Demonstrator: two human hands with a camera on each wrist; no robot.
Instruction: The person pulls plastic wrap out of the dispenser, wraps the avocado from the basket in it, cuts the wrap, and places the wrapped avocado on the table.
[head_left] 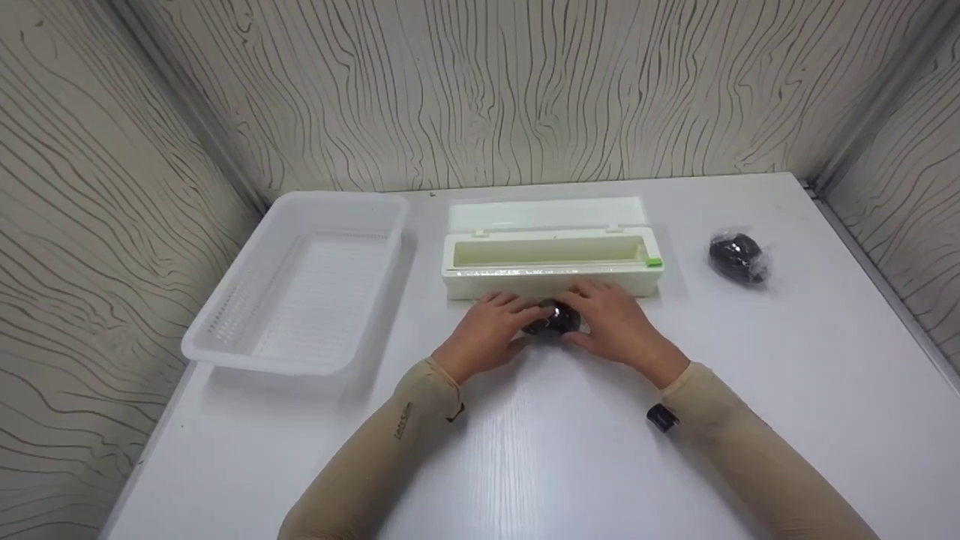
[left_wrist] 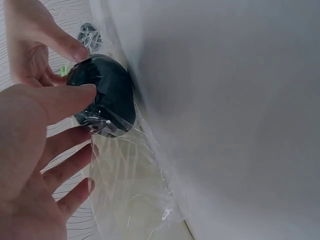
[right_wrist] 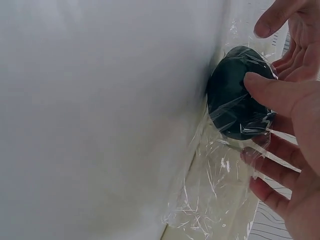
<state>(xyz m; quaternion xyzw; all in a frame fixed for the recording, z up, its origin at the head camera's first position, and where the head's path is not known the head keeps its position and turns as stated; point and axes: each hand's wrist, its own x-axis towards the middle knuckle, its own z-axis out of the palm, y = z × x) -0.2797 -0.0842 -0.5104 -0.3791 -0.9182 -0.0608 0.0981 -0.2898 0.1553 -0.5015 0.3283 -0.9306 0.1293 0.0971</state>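
A dark, smooth, rounded object (head_left: 561, 319), partly covered in clear cling film (right_wrist: 210, 180), is on the table between the two hands; its exact kind cannot be told. My left hand (head_left: 491, 330) holds it from the left, thumb (left_wrist: 70, 100) lying on its surface and the other fingers spread behind, against the film. From the right, my right hand (head_left: 619, 322) holds it too, its thumb (right_wrist: 272, 92) pressed on the near face. Directly behind both hands stands a white cling film dispenser (head_left: 551, 283) with its lid (head_left: 547, 213) raised and a green slide cutter (head_left: 654, 262) at the right end.
To the left sits a white perforated plastic basket (head_left: 300, 367). A second dark object (head_left: 736, 257), wrapped in film, lies to the right of the dispenser. Wood-patterned panels (head_left: 525, 90) enclose the white table (head_left: 487, 465) at the back and sides.
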